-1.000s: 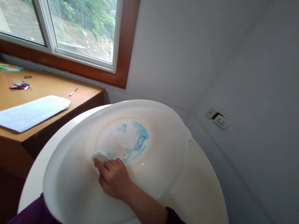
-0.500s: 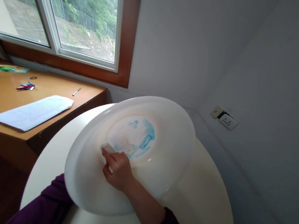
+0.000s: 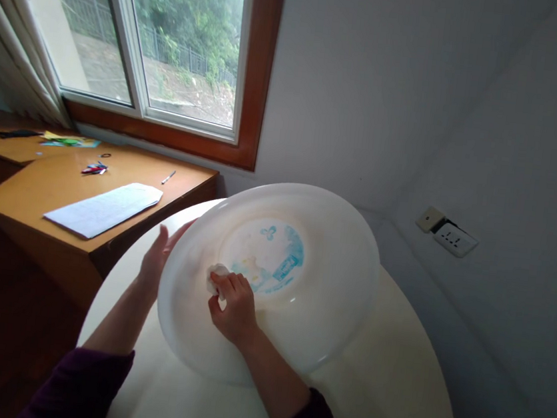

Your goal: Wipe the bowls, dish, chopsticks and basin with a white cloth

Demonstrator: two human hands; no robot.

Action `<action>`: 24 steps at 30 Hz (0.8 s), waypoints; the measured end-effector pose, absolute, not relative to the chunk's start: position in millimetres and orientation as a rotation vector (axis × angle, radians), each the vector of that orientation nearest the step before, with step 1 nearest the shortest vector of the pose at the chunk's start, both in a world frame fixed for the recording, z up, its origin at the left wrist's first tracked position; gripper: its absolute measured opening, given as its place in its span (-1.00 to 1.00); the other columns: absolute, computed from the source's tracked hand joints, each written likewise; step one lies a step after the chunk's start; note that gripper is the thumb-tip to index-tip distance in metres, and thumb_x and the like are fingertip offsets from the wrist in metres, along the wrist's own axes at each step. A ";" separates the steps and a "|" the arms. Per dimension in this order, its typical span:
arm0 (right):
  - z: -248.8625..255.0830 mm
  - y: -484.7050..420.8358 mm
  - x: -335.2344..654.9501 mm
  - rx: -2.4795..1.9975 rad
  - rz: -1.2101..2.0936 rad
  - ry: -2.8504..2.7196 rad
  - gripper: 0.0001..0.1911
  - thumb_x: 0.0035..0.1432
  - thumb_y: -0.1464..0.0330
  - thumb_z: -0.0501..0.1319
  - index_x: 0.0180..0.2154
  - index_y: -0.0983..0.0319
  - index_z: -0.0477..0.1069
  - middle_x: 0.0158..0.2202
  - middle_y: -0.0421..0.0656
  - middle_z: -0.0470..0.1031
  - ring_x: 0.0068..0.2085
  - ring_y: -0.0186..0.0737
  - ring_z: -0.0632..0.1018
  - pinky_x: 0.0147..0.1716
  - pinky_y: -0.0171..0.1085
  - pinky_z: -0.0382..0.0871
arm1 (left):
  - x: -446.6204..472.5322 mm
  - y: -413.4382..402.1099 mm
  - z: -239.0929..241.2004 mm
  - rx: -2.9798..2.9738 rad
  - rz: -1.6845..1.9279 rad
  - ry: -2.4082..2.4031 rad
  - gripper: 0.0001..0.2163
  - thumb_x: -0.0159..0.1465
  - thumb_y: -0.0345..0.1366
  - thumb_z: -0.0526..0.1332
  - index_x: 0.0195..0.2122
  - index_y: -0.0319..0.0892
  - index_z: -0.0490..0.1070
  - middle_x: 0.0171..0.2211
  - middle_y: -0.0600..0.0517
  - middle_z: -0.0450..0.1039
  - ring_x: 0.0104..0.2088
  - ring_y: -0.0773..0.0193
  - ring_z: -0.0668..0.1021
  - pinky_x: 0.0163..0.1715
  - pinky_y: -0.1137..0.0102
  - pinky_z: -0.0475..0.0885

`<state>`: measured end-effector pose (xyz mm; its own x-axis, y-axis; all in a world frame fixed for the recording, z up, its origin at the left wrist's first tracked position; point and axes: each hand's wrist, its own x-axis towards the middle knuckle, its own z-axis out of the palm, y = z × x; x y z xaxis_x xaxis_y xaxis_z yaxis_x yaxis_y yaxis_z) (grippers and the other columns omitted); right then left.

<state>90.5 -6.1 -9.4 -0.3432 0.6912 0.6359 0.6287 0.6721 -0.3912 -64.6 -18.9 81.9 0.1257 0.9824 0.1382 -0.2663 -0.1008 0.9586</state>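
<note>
A large white plastic basin (image 3: 333,296) stands tilted, its inside facing me, with a worn blue print on its bottom. Against its left rim rests my left hand (image 3: 158,256), thumb stretched up and fingers partly hidden behind the rim, supporting it. Inside the basin, my right hand (image 3: 234,306) pinches a small crumpled white wad (image 3: 217,277), which looks like tissue or cloth. The wad touches the inner surface left of the print.
Beneath the basin is a round white table (image 3: 405,378). A wooden desk (image 3: 23,197) on the left carries folded paper (image 3: 105,208), a pen (image 3: 168,177) and several small coloured items (image 3: 94,168). A wall socket (image 3: 455,238) is at right, a window (image 3: 191,45) behind.
My left hand has come into view at the basin's left rim; earlier only its sleeve showed. The white wad looks more crumpled in my right hand. The view has shifted left.
</note>
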 end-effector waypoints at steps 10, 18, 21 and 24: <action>-0.2 -13.3 88.2 -1.010 0.085 -2.162 -0.65 -0.06 0.51 0.04 -0.15 0.22 0.25 -0.20 -0.13 0.45 -0.24 -0.17 0.38 -0.21 -0.21 0.21 | -64.9 -35.4 107.7 1.273 1.104 1.075 -0.43 -0.10 -0.21 0.27 -0.01 -0.24 0.37 -0.34 -0.06 0.54 -0.29 -0.01 0.55 -0.43 0.36 0.47; 55.0 2.2 68.9 -0.906 -0.091 -2.164 -0.65 0.02 0.55 -0.02 -0.11 0.25 0.23 -0.20 -0.08 0.40 -0.20 -0.15 0.36 -0.19 -0.19 0.27 | -71.2 -48.9 119.6 1.617 1.073 1.041 -0.53 -0.05 -0.23 0.27 -0.05 -0.15 0.41 -0.37 -0.03 0.54 -0.23 0.02 0.53 -0.32 0.37 0.46; 81.4 20.8 75.5 -0.875 -0.209 -2.144 -0.74 0.09 0.58 -0.04 -0.23 0.25 0.31 -0.19 -0.06 0.39 -0.09 -0.14 0.33 -0.09 -0.19 0.26 | -72.3 -54.6 123.4 1.658 1.037 1.015 -0.44 -0.05 -0.18 0.29 0.02 -0.17 0.35 -0.33 -0.06 0.54 -0.23 -0.01 0.52 -0.34 0.35 0.46; 98.9 37.8 97.1 -0.920 -0.344 -2.133 -0.70 0.11 0.60 -0.06 -0.18 0.30 0.33 -0.14 0.00 0.35 -0.01 -0.13 0.29 0.00 -0.16 0.21 | -75.3 -57.7 123.0 1.650 1.001 0.988 -0.37 -0.02 -0.15 0.28 0.11 -0.17 0.26 -0.29 -0.09 0.54 -0.25 0.00 0.53 -0.39 0.35 0.46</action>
